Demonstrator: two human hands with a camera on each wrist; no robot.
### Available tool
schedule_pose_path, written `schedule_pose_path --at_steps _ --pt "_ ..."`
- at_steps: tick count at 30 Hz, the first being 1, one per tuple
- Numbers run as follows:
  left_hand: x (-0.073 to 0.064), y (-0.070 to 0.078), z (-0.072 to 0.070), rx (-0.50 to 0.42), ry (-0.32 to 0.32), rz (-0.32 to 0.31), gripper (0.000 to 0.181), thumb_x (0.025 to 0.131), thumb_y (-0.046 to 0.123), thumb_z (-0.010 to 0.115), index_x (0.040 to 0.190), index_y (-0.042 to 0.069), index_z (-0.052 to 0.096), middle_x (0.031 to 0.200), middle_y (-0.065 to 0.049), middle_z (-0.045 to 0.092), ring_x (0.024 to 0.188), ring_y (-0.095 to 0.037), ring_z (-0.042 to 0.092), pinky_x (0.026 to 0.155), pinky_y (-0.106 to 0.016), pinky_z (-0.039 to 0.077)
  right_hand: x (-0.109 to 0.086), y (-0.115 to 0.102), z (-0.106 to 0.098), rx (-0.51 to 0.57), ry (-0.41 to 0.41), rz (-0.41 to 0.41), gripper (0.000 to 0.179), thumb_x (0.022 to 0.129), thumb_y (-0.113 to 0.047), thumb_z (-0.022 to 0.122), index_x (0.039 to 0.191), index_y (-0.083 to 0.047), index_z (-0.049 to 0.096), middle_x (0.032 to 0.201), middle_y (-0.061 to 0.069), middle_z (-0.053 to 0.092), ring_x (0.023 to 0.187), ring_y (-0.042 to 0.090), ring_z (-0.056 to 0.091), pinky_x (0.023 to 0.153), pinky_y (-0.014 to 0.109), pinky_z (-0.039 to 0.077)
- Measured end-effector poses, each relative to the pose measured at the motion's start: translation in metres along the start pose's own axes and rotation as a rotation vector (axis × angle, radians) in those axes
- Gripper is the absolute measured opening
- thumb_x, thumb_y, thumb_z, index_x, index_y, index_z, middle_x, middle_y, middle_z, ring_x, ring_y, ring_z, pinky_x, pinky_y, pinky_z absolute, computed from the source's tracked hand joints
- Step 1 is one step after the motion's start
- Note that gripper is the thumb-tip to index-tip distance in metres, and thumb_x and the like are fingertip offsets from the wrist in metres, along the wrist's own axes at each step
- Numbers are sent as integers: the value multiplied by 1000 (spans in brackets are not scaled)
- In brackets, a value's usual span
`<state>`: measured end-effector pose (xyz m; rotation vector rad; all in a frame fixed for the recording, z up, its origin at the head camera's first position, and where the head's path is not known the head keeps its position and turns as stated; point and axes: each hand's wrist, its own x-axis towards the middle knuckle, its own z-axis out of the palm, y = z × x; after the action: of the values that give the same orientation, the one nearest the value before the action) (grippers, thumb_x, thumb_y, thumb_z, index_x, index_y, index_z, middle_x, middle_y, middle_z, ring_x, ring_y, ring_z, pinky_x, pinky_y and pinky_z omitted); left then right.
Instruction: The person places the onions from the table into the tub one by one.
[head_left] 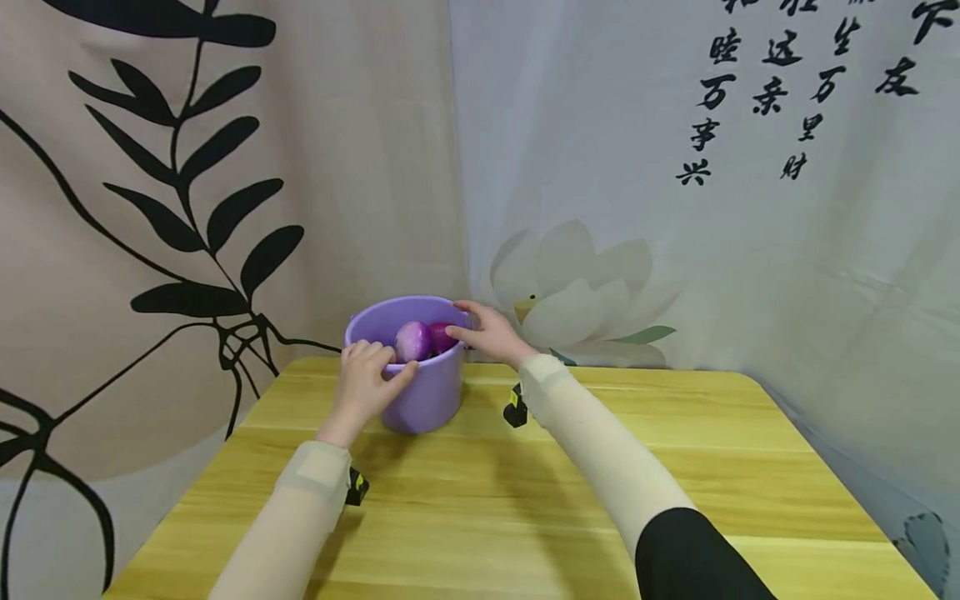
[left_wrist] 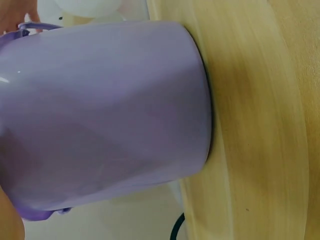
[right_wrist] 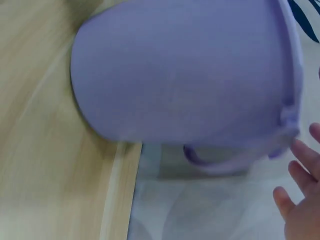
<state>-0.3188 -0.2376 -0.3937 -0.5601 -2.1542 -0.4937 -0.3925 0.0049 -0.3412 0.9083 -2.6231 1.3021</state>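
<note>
A purple bucket [head_left: 423, 400] stands upright on the wooden table, seen from its sides in both wrist views. Inside it lie a shiny light-purple rounded thing [head_left: 413, 342] and a magenta one [head_left: 441, 337]; their lower parts are hidden by the bucket wall. My left hand [head_left: 365, 379] grips the near-left rim, its fingers bent over the edge and its thumb along the front. At the right rim is my right hand [head_left: 491, 332], thumb reaching over the opening. In the right wrist view its fingers [right_wrist: 302, 177] are spread beside the rim, near the bucket's handle [right_wrist: 225, 162].
The wooden table [head_left: 600, 467] has its back edge just behind the bucket. A printed cloth [head_left: 360, 167] with dark leaves, a pale flower and writing hangs behind it. Black wrist devices [head_left: 515, 407] hang below both cuffs.
</note>
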Motion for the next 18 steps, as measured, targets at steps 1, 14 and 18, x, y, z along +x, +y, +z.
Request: schedule_pose_path --at_steps 1,14,18 --pt "1 0 -1 -9 -2 -7 43 86 49 61 66 14 48 64 1 45 67 -24 42 77 -47 32 -2 3 -4 18 3 6 64 91 -40 65 143 -11 45 144 9 47 134 28 40 107 44 32" --pt "27 23 -9 -20 29 -80 30 85 40 66 82 11 60 78 -4 56 81 -27 51 90 -51 30 -45 55 -50 22 34 131 66 95 -43 58 149 -12 35 151 6 36 139 29 32 110 49 27" --pt "48 46 -8 -10 36 -38 36 86 44 62 96 10 65 95 -7 64 99 -30 56 99 -54 27 -57 70 -60 2 48 164 67 95 -44 57 149 -12 34 152 7 36 140 30 30 109 51 27"
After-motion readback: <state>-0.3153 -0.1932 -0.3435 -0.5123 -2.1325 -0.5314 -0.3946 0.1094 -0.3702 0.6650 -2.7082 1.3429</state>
